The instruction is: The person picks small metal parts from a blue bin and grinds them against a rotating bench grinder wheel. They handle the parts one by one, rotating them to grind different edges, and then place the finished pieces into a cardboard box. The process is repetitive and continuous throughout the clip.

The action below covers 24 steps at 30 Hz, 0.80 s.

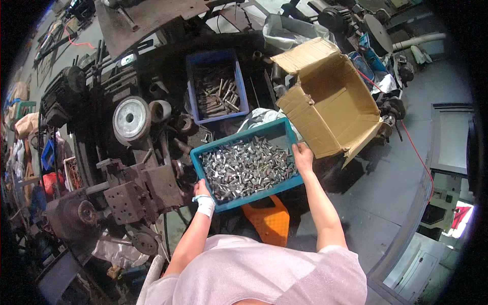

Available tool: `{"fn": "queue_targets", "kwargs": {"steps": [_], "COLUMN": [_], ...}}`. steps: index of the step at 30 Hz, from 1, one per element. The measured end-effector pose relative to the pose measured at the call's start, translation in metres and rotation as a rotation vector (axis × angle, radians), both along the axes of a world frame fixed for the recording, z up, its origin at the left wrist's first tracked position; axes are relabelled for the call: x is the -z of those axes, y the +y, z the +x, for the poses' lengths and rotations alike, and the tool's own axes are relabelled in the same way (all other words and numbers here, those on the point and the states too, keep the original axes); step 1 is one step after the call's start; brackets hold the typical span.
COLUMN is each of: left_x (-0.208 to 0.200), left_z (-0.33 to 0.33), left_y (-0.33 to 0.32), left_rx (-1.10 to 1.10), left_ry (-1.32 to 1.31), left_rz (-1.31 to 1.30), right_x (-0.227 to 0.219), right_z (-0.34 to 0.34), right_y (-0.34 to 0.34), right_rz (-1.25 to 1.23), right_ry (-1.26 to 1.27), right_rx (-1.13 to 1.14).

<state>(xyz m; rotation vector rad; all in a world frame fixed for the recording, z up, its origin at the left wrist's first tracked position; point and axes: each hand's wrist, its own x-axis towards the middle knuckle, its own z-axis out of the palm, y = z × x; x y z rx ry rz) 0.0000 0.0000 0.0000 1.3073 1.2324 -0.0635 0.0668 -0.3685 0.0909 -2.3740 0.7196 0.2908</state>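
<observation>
Between my two hands is a teal plastic crate (249,197), filled with many small silvery metal bolts (249,165). My left hand (201,188) grips its near left side, a white band around the wrist. At the right end wall, my right hand (303,156) is closed over the rim. The crate tilts a little, its right end farther from me. Just beyond its right corner stands an open, worn cardboard box (340,109) with its flaps spread. Fingers under the rim are partly hidden on both sides.
Behind the crate sits a blue bin (217,121) of rusty metal rods. A dark machine with a round metal wheel (131,119) fills the left. Below the crate shows an orange stool (269,221). A red cord (418,160) runs along the right over grey floor.
</observation>
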Motion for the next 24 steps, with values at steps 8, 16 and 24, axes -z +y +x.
{"fn": "queue_targets", "kwargs": {"steps": [8,16,24], "left_x": [-0.023,-0.101,-0.167], "left_z": [0.015,-0.01,-0.028], "left_y": [-0.002,0.002,0.018], "left_rx": [0.233,0.913,1.045], "left_ry": [0.11,-0.357,-0.494], "left_rz": [0.105,0.554,0.133], "right_x": [-0.137,-0.129,-0.236], "right_z": [0.032,0.079,0.099], "right_y": [0.025,-0.047,0.029], "right_rz": [-0.969,-0.829,-0.623], "right_ry": [-0.525,-0.002,-0.608], "right_rx": [-0.213,-0.369,-0.439]}}
